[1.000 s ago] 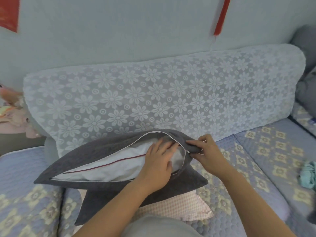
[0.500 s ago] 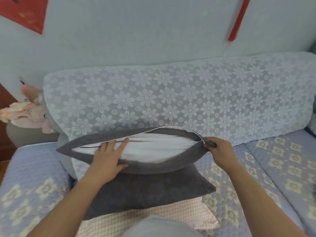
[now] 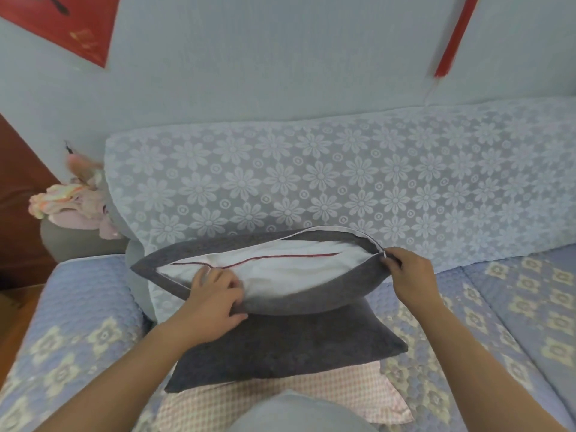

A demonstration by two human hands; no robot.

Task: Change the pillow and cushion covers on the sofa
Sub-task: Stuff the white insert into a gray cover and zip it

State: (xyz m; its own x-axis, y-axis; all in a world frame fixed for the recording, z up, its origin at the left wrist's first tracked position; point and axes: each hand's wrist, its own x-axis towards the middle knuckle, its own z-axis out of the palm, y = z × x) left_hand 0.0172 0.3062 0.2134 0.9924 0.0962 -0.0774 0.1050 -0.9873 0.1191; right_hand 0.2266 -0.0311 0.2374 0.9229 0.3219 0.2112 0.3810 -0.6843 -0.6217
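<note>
Starting far left: pink cloth (image 3: pixel 67 202) heaped on the grey sofa arm (image 3: pixel 73 243), with a red poster (image 3: pixel 67 21) on the wall above. Quilted blue seat (image 3: pixel 78 307) below it.

Left hand (image 3: pixel 215 299) grips the near lip of the grey cover (image 3: pixel 296 341), thumb under the edge, fingers curled over it and touching the white pillow (image 3: pixel 280 272) inside. Grip is tight on the fabric.

Cover lies mid-sofa on the seat, back edge against the lace backrest (image 3: pixel 343 176). Its zip mouth gapes wide, facing up. Pillow sits mostly inside, top showing through the mouth, a thin red seam line (image 3: pixel 255 260) running along it.

Pink checked cloth (image 3: pixel 280 397) lies under the cover's near edge, sticking out toward the person. Grey rounded shape at bottom centre, cannot tell what it is.

Right hand (image 3: pixel 408 272) pinches the right end of the mouth, where the zip (image 3: pixel 381 249) ends; fingers closed small and tight on that corner, pulling it right.

Red strip (image 3: pixel 453 39) hangs on the wall upper right. More quilted seat at far right.
</note>
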